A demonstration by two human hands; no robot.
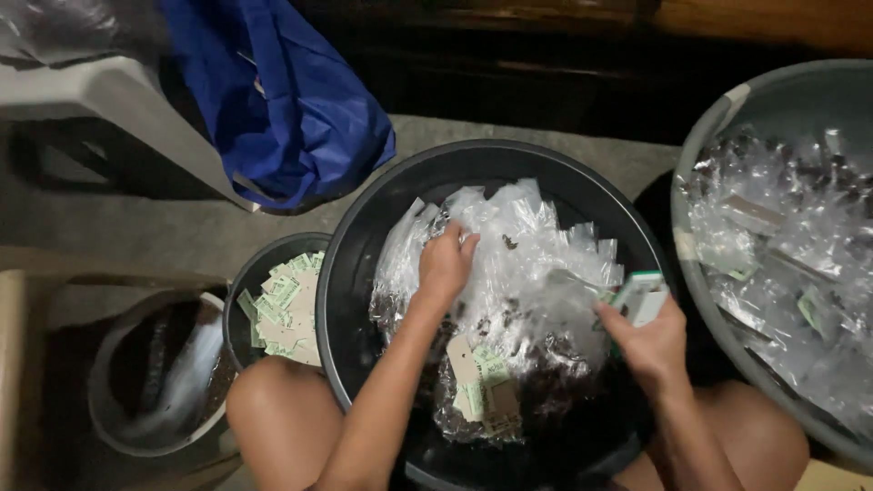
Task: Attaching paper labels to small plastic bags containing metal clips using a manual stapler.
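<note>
Item 1: heap of small clear plastic packets [518,264], some showing dark contents, lying inside a large black round basin [364,236] between the person's bare knees. A few paper labels [477,377], beige and green-printed, rest on the near side of the heap.

Item 2: left hand [446,264], fingers curled down into the top of the heap, gripping or pressing the clear packets; whether a single packet is pinched cannot be told. The forearm runs up from the lower middle of the view.

Item 3: right hand [650,341], closed around a small stack of white and green cards [641,295], held at the right edge of the heap, just above the basin's rim.

Item 4: small dark bucket [264,268], touching the basin's left side, holding a loose pile of green and beige labels [286,309] of the same kind.

Item 5: grey round tub [727,118], at the right, partly out of view, filled with more clear packets [791,245], several with a card inside.

Item 6: pale round container [114,414], lower left, beside the left knee, with dark material and a whitish liner inside; contents not clear.

Item 7: blue fabric bag [291,100], top left of centre, slumped against a light-coloured plastic chair [100,100].

Item 8: grey concrete floor [182,227], carrying all the containers; dark wooden furniture [564,55] runs along the top of the view.
</note>
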